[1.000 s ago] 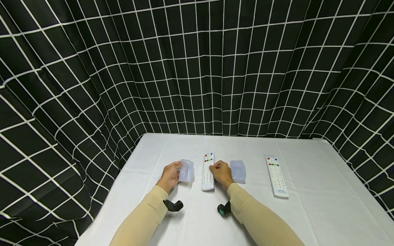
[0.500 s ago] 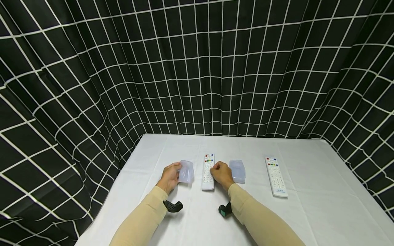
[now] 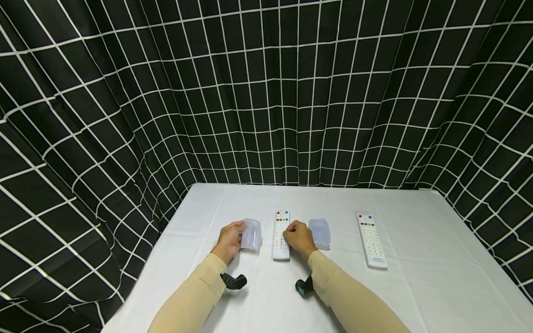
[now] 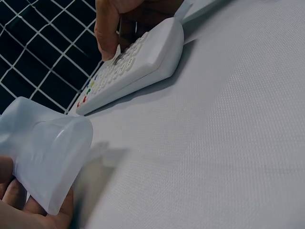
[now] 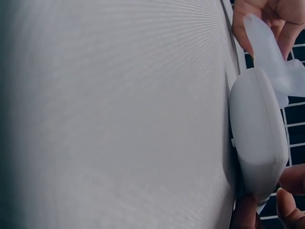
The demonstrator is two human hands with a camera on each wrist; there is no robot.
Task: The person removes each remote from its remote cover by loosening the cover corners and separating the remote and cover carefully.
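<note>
My left hand (image 3: 229,240) holds a small translucent silicone cover (image 3: 251,235) upright at its left edge, just left of a white remote control (image 3: 281,238). In the left wrist view the cover (image 4: 52,148) looks soft and curved. The remote lies face up, its coloured buttons at the far end. My right hand (image 3: 300,237) pinches its right edge, fingers curled. The right wrist view shows the thumb (image 5: 293,179) over the button face and a fingertip (image 5: 245,210) by the side of the remote (image 5: 257,129). Part of the right fingers is hidden in the head view.
A second translucent cover (image 3: 319,235) lies right of my right hand, partly behind it. Farther right lies a second white remote control (image 3: 372,241). A white cloth covers the table (image 3: 424,259); a black curtain with white grid lines (image 3: 266,101) hangs behind and at both sides.
The head view has tilted slightly, so everything sits a little lower or farther left in it. Both hands keep almost the same places; the right fingers have drawn slightly closer together.
</note>
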